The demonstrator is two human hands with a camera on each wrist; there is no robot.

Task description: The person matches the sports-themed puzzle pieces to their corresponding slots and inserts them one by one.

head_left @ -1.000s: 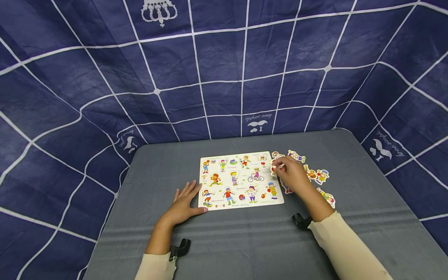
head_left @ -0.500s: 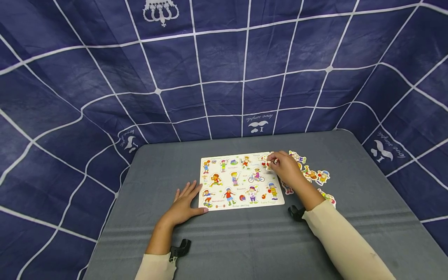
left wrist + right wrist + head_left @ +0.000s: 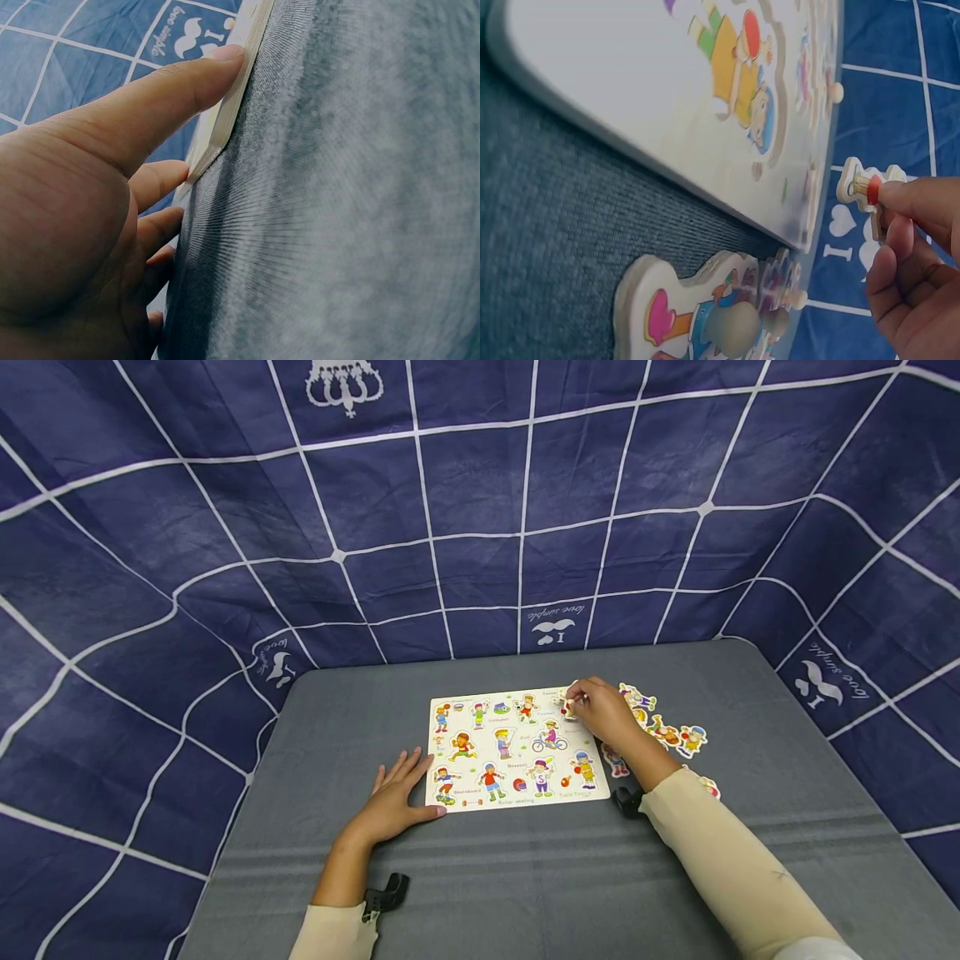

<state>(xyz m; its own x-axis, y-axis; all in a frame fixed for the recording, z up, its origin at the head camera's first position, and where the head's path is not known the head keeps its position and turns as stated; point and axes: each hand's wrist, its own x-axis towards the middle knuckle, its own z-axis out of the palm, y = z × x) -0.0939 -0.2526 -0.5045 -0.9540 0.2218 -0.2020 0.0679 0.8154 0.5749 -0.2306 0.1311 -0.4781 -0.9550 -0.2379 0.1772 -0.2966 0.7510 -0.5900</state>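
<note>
A white wooden puzzle board (image 3: 480,785) printed with sports figures lies flat on the grey table. My left hand (image 3: 393,793) rests at its left end, fingers extended; in the left wrist view the thumb (image 3: 180,86) touches the board's edge. Over the board's far right corner, my right hand (image 3: 606,714) pinches a small figure-shaped puzzle piece (image 3: 870,187) between thumb and fingers. Red and yellow show on that piece; the fingers hide part of it. In the right wrist view it is held above the board surface.
Several loose puzzle pieces (image 3: 666,732) lie right of the board, partly behind the right hand and forearm. One piece with a wooden knob (image 3: 739,330) lies beside the board's edge. A blue grid-patterned cloth (image 3: 480,568) surrounds the table (image 3: 525,877).
My right hand has moved left with the puzzle piece, from beside the board's right edge to over its far right corner. The left hand has stayed put.
</note>
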